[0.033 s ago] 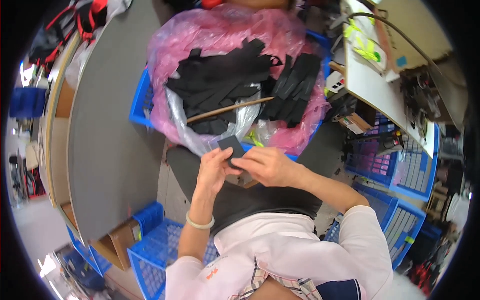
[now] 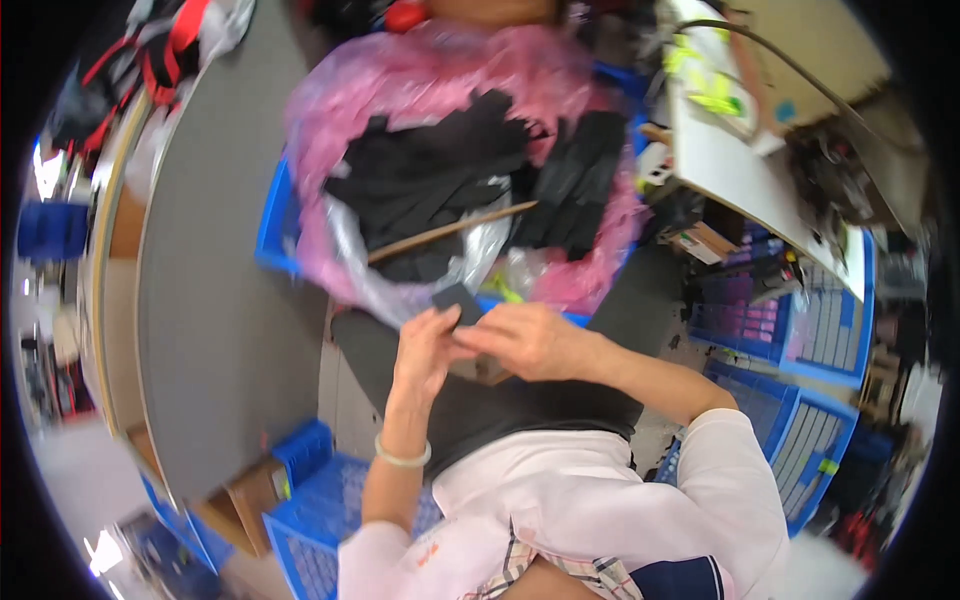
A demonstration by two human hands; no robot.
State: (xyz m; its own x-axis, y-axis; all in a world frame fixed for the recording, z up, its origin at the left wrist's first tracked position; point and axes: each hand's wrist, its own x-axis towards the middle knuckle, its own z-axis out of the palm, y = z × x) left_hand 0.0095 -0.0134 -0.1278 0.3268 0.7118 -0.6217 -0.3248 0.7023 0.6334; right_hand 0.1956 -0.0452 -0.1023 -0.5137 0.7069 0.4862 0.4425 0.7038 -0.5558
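Note:
A small flat black piece [image 2: 456,300], perhaps fabric or webbing, is pinched between my two hands over my lap. My left hand [image 2: 424,350] grips its near left side, thumb on top. Closed at the piece's right edge, my right hand [image 2: 528,340] meets the left fingertips and hides its lower part. Just beyond lies a blue crate [image 2: 275,225] lined with a pink plastic bag [image 2: 345,85]. Inside are a heap of black strips [image 2: 430,165], a neater bundle of black strips [image 2: 580,175] on the right, and a thin wooden stick [image 2: 450,233] lying across.
A grey board or tabletop [image 2: 225,260] rises along the left. To the right, a white tabletop [image 2: 725,170] holds yellow-green material [image 2: 715,95]. Blue plastic crates [image 2: 745,405] stand low on the right, and another blue crate [image 2: 335,490] with a cardboard box [image 2: 250,505] at lower left.
The view has shifted slightly and blurred. Both hands still hold the black piece in nearly the same place, and less of it shows above my fingers.

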